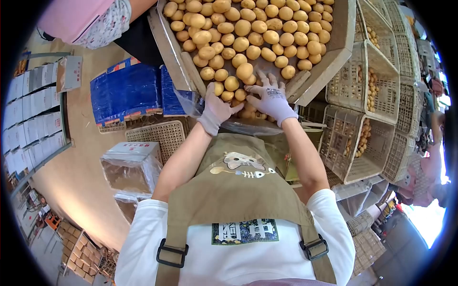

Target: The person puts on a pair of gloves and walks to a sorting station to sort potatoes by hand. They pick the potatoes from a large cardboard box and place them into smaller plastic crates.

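Note:
Round yellow-tan fruits [258, 39], looking a little like small potatoes, cover a wooden-sided sorting tray [329, 71] in front of me. The tray narrows toward my body, where a few fruits [232, 84] lie between my hands. My left hand [218, 110], in a pale glove, is cupped at the left of this group, thumb stretched inward. My right hand [272, 99], in a printed pale glove, lies on the right with its fingers spread. More fruits [251, 112] sit lower, below the tray's mouth, beside clear plastic [248, 127]. Neither hand has closed around a fruit.
Stacked plastic crates [362, 86], some holding fruits, stand to the right. On the left are a blue-covered stack [126, 90], an upturned crate [160, 138] and a plastic-lined carton [131, 164]. Another person's sleeve [105, 24] is at upper left. White cartons [33, 119] fill a rack.

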Available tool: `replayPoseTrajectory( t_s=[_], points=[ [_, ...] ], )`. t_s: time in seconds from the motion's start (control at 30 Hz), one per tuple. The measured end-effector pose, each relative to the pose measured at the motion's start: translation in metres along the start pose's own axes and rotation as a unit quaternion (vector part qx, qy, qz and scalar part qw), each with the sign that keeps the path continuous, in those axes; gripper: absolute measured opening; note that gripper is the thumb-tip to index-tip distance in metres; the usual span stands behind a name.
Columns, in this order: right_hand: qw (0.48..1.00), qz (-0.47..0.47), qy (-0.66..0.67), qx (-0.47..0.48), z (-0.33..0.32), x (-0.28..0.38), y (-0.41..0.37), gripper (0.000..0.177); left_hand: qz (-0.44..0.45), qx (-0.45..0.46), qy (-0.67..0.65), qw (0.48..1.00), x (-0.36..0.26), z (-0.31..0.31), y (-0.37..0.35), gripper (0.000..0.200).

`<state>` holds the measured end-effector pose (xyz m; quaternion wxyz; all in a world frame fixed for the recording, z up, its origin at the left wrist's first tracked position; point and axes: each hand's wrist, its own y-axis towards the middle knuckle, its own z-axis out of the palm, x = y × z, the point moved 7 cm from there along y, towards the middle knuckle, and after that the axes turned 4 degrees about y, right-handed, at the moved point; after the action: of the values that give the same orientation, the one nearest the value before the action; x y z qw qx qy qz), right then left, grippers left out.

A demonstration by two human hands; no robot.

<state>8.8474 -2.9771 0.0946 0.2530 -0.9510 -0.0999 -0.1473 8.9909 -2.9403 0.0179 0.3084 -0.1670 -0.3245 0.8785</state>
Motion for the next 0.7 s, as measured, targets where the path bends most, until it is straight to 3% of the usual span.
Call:
replayPoseTrajectory(
  t_s=[0.07, 0.17, 0.2, 0.23, 0.3, 0.33, 0.43, 0.5, 0.53, 0.57, 0.6, 0.63, 0.67, 0.7],
  points=[
    [0.999, -0.019, -0.012, -0.026, -0.008, 0.0, -0.001, 0.037, 0.009, 0.012, 0.0, 1.0, -0.001, -0.006, 0.004, 0.065],
    [0.957, 0.022, 0.268, -0.111, -0.04, -0.032, 0.013, 0.035, 0.021, 0.023, -0.024, 0.999, 0.0, 0.01, 0.0, 0.064],
    [0.967, -0.002, 0.093, -0.238, -0.075, -0.025, 0.011, 0.032, 0.023, 0.043, -0.041, 0.998, 0.003, 0.017, 0.001, 0.064],
    [0.978, 0.068, 0.062, -0.187, -0.07, -0.038, 0.026, 0.035, 0.025, 0.061, -0.057, 0.996, 0.006, 0.02, 0.0, 0.064],
    [0.989, 0.115, -0.082, -0.049, -0.054, -0.039, 0.047, 0.041, 0.02, 0.098, -0.07, 0.993, 0.006, 0.025, -0.002, 0.065],
    [0.99, 0.114, -0.078, 0.005, -0.048, -0.036, 0.056, 0.043, 0.016, 0.116, -0.072, 0.99, 0.005, 0.028, -0.001, 0.066],
    [0.991, 0.109, -0.035, -0.068, -0.058, -0.036, 0.066, 0.036, 0.003, 0.165, -0.083, 0.983, 0.005, 0.026, -0.002, 0.069],
    [0.979, -0.021, 0.002, -0.203, -0.068, -0.032, 0.044, 0.033, -0.004, 0.197, -0.091, 0.976, 0.004, 0.023, 0.0, 0.072],
    [0.961, -0.107, 0.056, -0.248, -0.092, -0.022, 0.017, 0.035, 0.0, 0.176, -0.081, 0.981, 0.003, 0.018, 0.003, 0.071],
    [0.925, -0.166, 0.044, -0.338, -0.119, -0.022, -0.013, 0.036, -0.012, 0.222, -0.143, 0.964, 0.004, 0.015, 0.008, 0.069],
    [0.922, -0.114, 0.022, -0.369, -0.129, -0.066, -0.029, 0.039, -0.03, 0.267, -0.203, 0.942, 0.006, 0.013, 0.013, 0.069],
    [0.919, 0.105, -0.03, -0.378, -0.141, -0.131, -0.044, 0.037, 0.05, 0.225, -0.057, 0.971, 0.004, 0.01, 0.012, 0.069],
    [0.878, 0.123, -0.108, -0.449, -0.164, -0.136, -0.063, 0.04, 0.115, 0.165, 0.097, 0.975, 0.003, 0.008, 0.011, 0.069],
    [0.824, 0.15, -0.178, -0.517, -0.187, -0.14, -0.083, 0.044, 0.07, 0.131, 0.017, 0.989, 0.003, 0.014, 0.004, 0.07]
  ],
)
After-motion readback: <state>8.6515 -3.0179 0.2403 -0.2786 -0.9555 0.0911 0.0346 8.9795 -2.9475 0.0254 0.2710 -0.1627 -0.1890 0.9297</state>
